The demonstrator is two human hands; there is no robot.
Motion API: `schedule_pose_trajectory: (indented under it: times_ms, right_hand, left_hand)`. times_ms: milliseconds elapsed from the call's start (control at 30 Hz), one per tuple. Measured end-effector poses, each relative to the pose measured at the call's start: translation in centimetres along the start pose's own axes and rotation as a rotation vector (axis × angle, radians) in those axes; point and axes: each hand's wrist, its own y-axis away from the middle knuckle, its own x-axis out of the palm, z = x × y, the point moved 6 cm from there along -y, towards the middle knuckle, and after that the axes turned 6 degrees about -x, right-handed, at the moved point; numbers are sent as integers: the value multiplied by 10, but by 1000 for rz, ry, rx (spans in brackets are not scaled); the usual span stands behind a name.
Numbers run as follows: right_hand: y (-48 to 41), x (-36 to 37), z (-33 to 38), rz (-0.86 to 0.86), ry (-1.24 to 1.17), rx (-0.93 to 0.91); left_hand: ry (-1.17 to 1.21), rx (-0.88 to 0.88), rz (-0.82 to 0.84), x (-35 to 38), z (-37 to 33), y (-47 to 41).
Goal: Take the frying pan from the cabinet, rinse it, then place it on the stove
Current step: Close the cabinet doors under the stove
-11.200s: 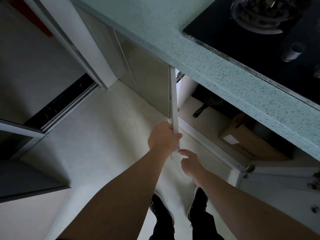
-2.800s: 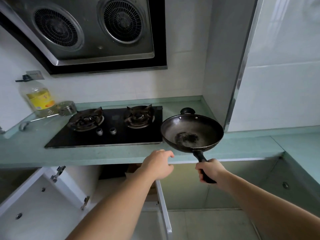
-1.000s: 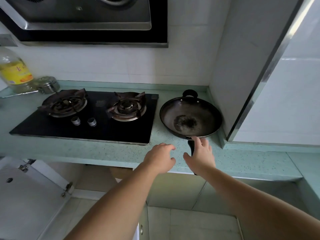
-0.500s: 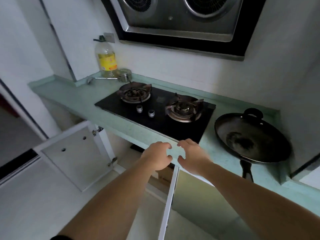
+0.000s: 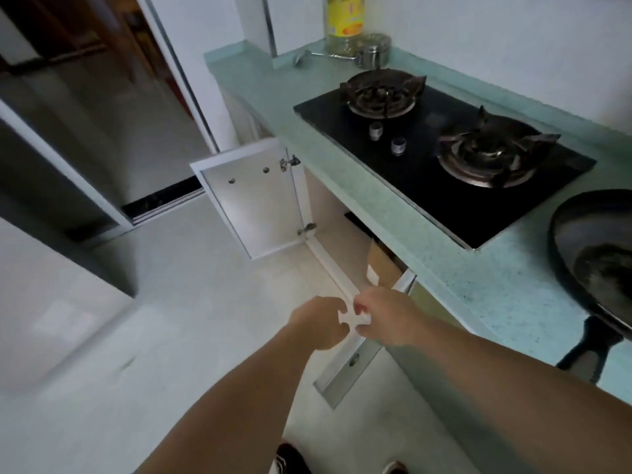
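Note:
The black frying pan (image 5: 595, 261) rests on the green countertop (image 5: 485, 285) at the right edge, right of the black gas stove (image 5: 427, 165), its handle pointing toward me. The cabinet under the stove stands open. My left hand (image 5: 319, 323) and my right hand (image 5: 386, 316) both sit at the top edge of the right cabinet door (image 5: 355, 350), fingers curled on it. Neither hand touches the pan.
The left cabinet door (image 5: 253, 196) is swung wide open over the floor. A cardboard box (image 5: 379, 268) sits inside the cabinet. An oil bottle (image 5: 343, 22) and a small metal pot (image 5: 372, 54) stand behind the stove. My shoes show at the bottom.
I set the pan on the counter and let go of its handle. Both hands have dropped from the counter edge to the right cabinet door. My view has swung left and down.

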Motion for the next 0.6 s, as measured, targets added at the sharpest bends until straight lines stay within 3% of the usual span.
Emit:
schedule_pose_trajectory:
  times_ms: [167,300,600]
  right_hand:
    - [-13,33,13,165,219,-153]
    - [-22,51,13,171,279,-190]
    - [-52,63,21,194,268,-237]
  left_hand:
    - [-130,-76,123,32,20,3]
    - [-159,-145,192,52,35,5]
    - [-139,-203,127,51,61,3]
